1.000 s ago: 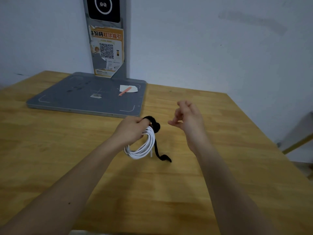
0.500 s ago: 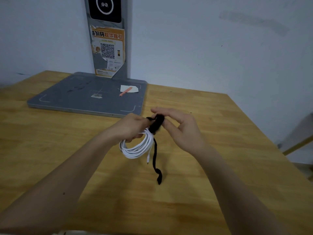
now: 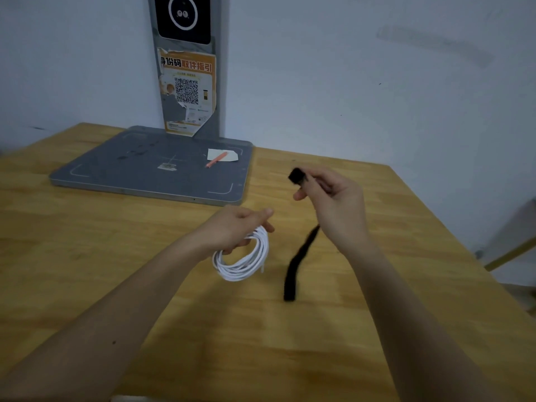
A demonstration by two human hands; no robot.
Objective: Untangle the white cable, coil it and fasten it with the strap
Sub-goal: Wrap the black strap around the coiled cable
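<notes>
Left hand (image 3: 237, 227) grips coil (image 3: 243, 258): light, springy, loops apt to slip. Right hand (image 3: 333, 198) pinches strap (image 3: 298, 256) end: limp, best held near tip.

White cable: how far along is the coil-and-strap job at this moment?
Done: the white cable is untangled and coiled, held by the left hand. In hand: the right hand pinches the black strap, which hangs clear of the coil. Left: wrapping the strap around the coil and fastening it.
</notes>
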